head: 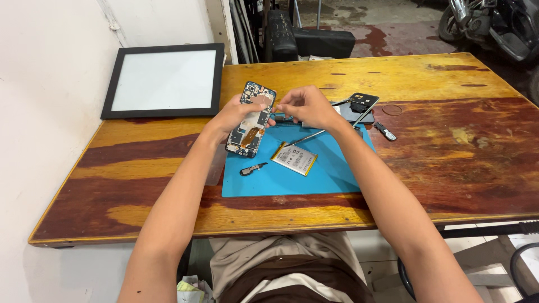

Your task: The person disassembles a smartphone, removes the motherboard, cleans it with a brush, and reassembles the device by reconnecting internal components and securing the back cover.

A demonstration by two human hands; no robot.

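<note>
The left hand (pixel 238 115) gripped an opened smartphone (pixel 251 119), tilted above the blue mat's (pixel 314 177) far left corner. The right hand (pixel 306 106), fingers curled and pinched, touched the phone's upper edge; whether it held anything was unclear.

Head cam, downward, near tabletop (pixel 449 168)

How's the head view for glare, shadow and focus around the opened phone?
Head view: even, soft light; the glossy wooden table shows a mild sheen, no harsh glare. The opened phone in the left hand is sharp enough to see its boards, though fine parts are too small to read. The right hand casts little shadow on the blue mat. Edges bow slightly.
</note>
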